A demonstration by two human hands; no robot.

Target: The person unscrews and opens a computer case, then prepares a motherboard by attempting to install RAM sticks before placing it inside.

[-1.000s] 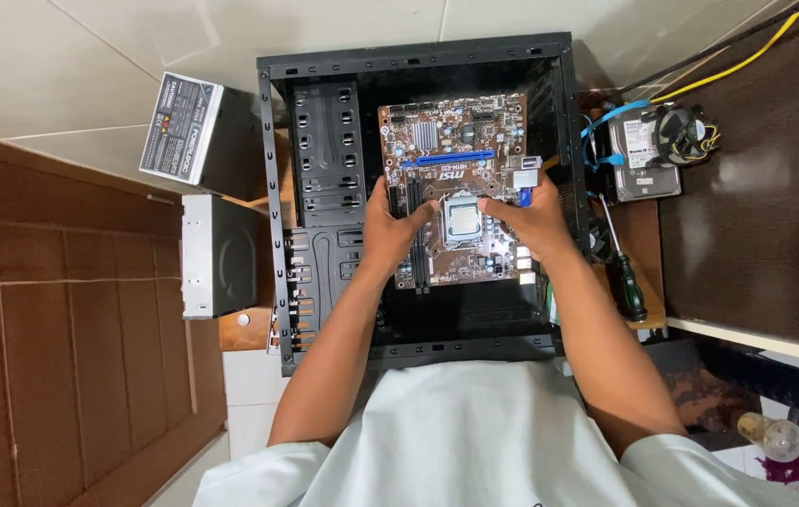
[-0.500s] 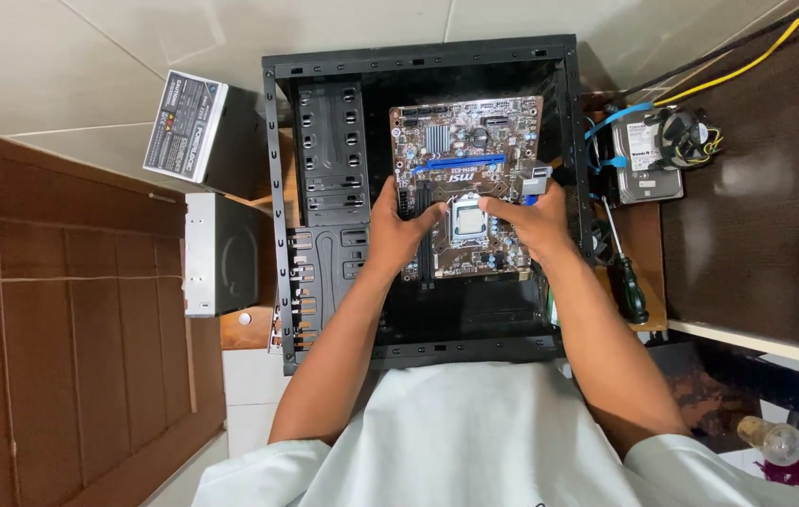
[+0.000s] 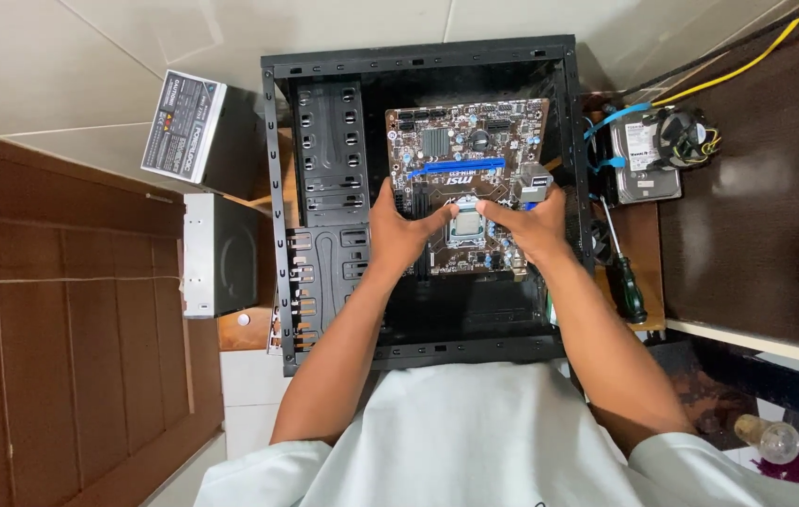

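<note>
Both hands, left (image 3: 401,235) and right (image 3: 533,227), pinch the board (image 3: 468,183) by its 6 o'clock edge, thumbs beside the CPU (image 3: 466,225), holding it inside the case (image 3: 277,216). It looks light, stiff and fragile; edges seem the safest hold. At 3 o'clock lie a drive (image 3: 645,158) and screwdriver (image 3: 627,289).

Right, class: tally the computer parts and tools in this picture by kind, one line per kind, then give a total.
Computer case: 1
Motherboard, held by left hand and right hand: 1
Power supply: 1
Optical drive: 1
Hard drive: 1
Cooler fan: 1
Screwdriver: 1
Total: 7
</note>
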